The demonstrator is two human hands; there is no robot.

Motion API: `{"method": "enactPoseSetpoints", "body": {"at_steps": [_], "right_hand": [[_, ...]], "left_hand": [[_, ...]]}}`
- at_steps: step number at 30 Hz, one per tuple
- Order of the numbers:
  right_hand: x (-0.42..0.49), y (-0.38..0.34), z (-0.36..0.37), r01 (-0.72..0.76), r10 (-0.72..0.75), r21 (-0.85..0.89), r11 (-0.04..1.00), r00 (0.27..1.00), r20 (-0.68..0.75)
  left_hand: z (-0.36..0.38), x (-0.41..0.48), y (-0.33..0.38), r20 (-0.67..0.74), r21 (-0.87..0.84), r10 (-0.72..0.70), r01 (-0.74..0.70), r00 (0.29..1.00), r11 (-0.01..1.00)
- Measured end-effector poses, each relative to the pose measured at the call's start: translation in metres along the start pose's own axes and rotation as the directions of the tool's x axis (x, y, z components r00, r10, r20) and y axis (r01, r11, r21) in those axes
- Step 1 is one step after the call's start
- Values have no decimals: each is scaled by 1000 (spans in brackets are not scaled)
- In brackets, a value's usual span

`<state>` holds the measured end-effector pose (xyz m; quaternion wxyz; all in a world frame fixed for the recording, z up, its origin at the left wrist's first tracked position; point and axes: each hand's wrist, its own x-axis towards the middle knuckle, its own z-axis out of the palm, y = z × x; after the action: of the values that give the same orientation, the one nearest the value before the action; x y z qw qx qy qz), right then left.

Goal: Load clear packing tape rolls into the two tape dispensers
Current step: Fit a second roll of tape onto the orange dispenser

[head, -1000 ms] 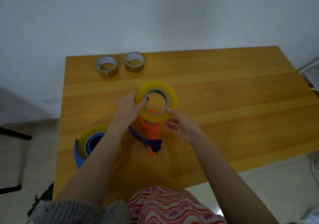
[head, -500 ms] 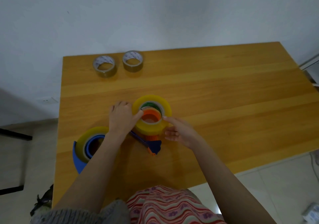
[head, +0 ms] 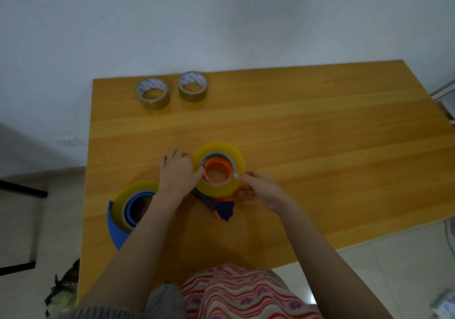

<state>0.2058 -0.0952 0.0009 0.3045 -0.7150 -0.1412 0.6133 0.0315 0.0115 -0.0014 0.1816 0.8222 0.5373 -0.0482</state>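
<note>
- Two small rolls (head: 152, 96) (head: 192, 86) at upper left carry print on their cores, too small to read.
- The clear tape roll (head: 214, 150) sits mid-frame on the table (head: 320, 146), lying flat with its hole upward around the orange dispenser (head: 208, 174) hub. The dispenser's blue end (head: 225, 211) points toward the bottom of the frame.
- The left hand (head: 177, 171) grips the roll's left side and the right hand (head: 261, 190) pinches its right edge.
- At lower left, another roll (head: 134, 192) sits on the blue dispenser (head: 115, 227).

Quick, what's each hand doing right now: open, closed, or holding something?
Left hand: grips the left side of the yellowish tape roll.
Right hand: pinches the same roll's right edge.
</note>
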Motion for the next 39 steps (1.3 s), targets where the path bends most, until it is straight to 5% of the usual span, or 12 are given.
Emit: {"method": "enactPoseSetpoints", "body": {"at_steps": [12, 16, 21, 24, 29, 33, 39], "right_hand": [[11, 13, 9, 73, -95, -130, 989, 981, -170], [15, 10, 7, 93, -134, -195, 976, 969, -206], [12, -12, 13, 160, -257, -381, 911, 941, -219], [14, -17, 18, 183, -318, -505, 844, 928, -194], [21, -13, 20, 244, -406, -588, 771, 900, -159], [17, -9, 13, 313, -415, -482, 818, 902, -119], [3, 11, 5, 178, -226, -361, 916, 969, -97]], "left_hand": [[5, 6, 0, 82, 13, 8, -9, 997, 1000], [0, 6, -3, 51, -193, -12, 22, 999, 981], [-6, 1, 2, 143, -638, -340, 349, 929, 686], [-1, 0, 11, 274, -754, -385, 445, 881, 482], [13, -6, 32, 152, -658, -196, 248, 969, 711], [20, 0, 26, 147, -562, -188, 238, 971, 792], [27, -2, 27, 79, -530, -169, 185, 982, 827]]}}
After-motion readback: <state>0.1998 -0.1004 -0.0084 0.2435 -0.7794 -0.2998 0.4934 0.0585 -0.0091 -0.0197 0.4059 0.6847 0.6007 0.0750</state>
